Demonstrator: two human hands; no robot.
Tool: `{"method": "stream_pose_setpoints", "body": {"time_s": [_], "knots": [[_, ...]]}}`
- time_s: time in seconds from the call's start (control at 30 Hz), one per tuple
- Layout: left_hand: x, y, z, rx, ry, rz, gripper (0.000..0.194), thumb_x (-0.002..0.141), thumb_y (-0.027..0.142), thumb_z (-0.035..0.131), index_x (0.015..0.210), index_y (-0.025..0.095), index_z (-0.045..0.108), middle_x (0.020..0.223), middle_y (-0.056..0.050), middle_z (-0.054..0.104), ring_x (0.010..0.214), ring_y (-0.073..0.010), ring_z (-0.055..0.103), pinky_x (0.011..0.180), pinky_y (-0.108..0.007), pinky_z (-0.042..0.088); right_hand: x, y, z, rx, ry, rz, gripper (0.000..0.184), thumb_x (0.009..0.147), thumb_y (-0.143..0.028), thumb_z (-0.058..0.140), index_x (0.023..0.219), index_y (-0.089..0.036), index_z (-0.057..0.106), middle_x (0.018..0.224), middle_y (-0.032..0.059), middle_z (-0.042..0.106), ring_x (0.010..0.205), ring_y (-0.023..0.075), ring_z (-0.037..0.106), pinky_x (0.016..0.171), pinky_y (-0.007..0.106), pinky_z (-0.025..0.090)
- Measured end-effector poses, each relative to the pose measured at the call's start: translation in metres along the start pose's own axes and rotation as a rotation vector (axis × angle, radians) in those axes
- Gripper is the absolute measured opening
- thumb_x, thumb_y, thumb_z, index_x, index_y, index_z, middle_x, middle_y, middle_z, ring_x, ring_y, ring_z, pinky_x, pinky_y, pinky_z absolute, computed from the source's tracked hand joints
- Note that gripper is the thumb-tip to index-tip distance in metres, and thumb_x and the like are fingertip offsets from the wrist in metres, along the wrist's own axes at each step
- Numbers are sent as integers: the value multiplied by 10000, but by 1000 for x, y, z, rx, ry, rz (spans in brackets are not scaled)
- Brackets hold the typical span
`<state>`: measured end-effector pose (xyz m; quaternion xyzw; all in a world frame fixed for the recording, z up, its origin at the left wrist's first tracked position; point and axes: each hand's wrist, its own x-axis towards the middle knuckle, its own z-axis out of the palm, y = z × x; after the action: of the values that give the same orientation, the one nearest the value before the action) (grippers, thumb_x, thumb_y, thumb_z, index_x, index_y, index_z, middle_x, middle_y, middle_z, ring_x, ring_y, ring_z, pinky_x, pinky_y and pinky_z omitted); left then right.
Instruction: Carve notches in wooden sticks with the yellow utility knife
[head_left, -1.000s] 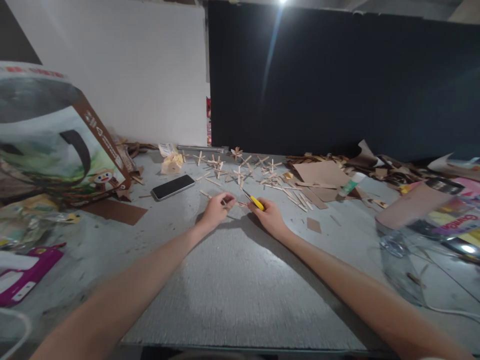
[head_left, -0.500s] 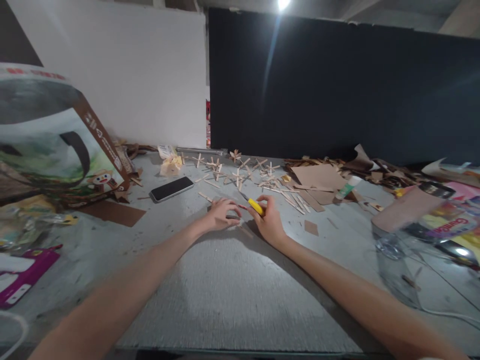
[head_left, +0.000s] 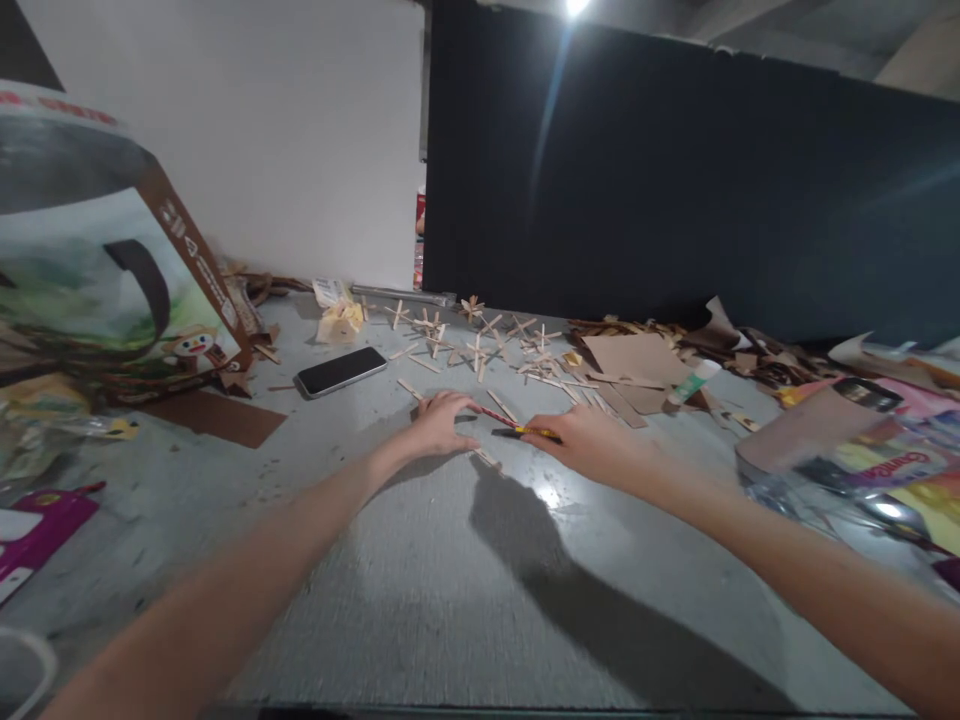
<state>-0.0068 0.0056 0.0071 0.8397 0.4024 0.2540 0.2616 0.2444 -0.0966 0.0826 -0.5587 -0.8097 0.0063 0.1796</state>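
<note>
My right hand [head_left: 581, 440] is closed on a yellow-handled craft knife [head_left: 547, 434], its dark blade pointing left just above the table. A thin red-striped pencil [head_left: 499, 416] runs from my right fingers toward my left fingertips; it seems held alongside the knife. My left hand [head_left: 441, 425] rests on the table, fingers curved and thumb spread apart. Whether its fingertips grip the pencil's end or only touch it is hard to see. A flat wooden stick [head_left: 487, 458] shows beside my left thumb, and another stick end [head_left: 409, 389] shows beyond that hand.
Behind my hands lie several crossed wooden sticks [head_left: 478, 352]. A phone [head_left: 341, 372] is at left, near a large printed bag [head_left: 112, 270]. Cardboard pieces [head_left: 634, 358] and a glue stick [head_left: 694, 381] lie at right, with a clear cup [head_left: 780, 490] and packets [head_left: 900, 450] farther right.
My right hand has moved right and turned over, so the knife lies flatter and points left. More of the red pencil now shows between the hands. My left hand has barely moved.
</note>
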Motion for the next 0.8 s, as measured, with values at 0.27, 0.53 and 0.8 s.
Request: {"method": "stream_pose_setpoints", "body": {"time_s": [0.27, 0.53, 0.8], "knots": [[0, -6, 3, -7, 0, 38, 524, 673, 433, 907, 1152, 266, 775, 1446, -164, 634, 1483, -439, 455, 1219, -624, 325, -7, -6, 13, -108, -207, -50, 319, 1041, -423, 538, 1035, -296, 830, 696, 58, 730, 559, 209, 605, 537, 313, 255], [0, -8, 3, 35, -57, 42, 578, 717, 411, 893, 1272, 329, 754, 1538, -136, 586, 1556, -442, 358, 1240, -638, 288, -11, -7, 21, -167, -275, -31, 347, 1060, -439, 522, 998, -287, 828, 739, 73, 745, 599, 223, 622, 574, 318, 295], [1, -7, 5, -11, -25, 19, 573, 669, 346, 927, 1219, 280, 781, 1512, -170, 608, 1545, -478, 381, 1251, -699, 258, -11, -5, 24, -97, -224, -62, 314, 1040, -430, 565, 919, -274, 809, 670, 50, 700, 564, 188, 600, 590, 301, 327]]}}
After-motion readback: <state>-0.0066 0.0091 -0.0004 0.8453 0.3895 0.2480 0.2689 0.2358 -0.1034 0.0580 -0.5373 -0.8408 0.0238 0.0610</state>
